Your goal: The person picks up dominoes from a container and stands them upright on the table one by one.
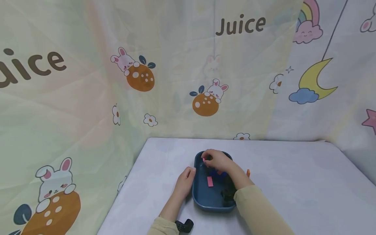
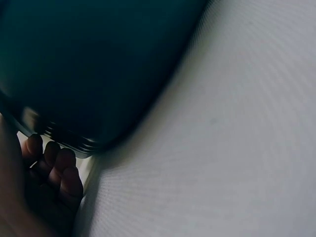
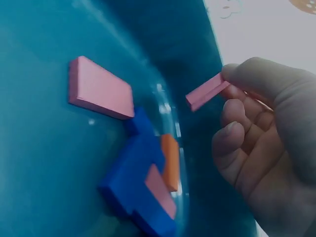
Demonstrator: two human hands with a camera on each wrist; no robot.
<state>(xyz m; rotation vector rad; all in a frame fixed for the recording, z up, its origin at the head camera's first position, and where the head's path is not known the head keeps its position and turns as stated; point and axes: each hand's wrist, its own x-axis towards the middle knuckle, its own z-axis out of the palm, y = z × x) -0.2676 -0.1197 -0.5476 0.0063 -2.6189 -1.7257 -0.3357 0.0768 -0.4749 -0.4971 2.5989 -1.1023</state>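
A deep blue tray with rounded corners stands on the white table. My left hand holds its left side, with curled fingers against the tray wall in the left wrist view. Over the tray's far end, my right hand pinches a small pink block between thumb and fingertips, clear of the tray floor. Another pink block lies inside. Close to it are blue blocks, an orange block and a further pink block, partly overlapping.
White table surface stretches out on both sides of the tray. An orange piece shows just past the tray's right side, partly behind my right forearm. A printed cloth hangs behind the table and along its left side.
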